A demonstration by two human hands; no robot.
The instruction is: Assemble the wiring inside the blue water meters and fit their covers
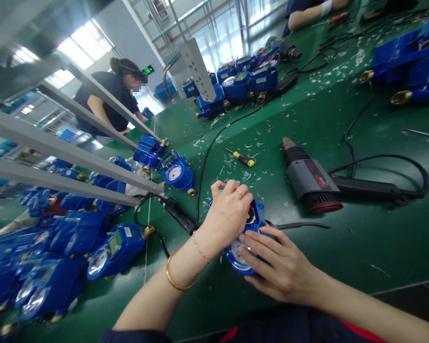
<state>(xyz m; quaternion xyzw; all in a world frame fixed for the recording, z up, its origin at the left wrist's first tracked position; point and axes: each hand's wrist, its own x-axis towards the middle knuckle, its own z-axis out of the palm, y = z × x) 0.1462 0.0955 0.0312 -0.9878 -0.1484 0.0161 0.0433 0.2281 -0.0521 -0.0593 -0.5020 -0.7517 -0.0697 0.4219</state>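
Note:
A blue water meter (260, 215) lies on the green workbench in front of me, largely covered by both hands. Over its upper housing my left hand (230, 212) is closed, with bent fingers and hidden fingertips; what they pinch, if anything, cannot be seen. Dark parts show in the meter's open compartment, beside the left fingers. My right hand (280, 259) holds the meter from the right, its fingers laid across the round dial. A thin black cable (303, 225) sticks out to the right of the meter.
A heat gun (312, 183) lies to the right and a yellow-black screwdriver (241, 157) beyond my hands. Several blue meters (117, 250) crowd the left. Grey rails (75, 147) cross the left side. A power strip (198, 69) stands behind. Co-workers (107, 97) are across the bench.

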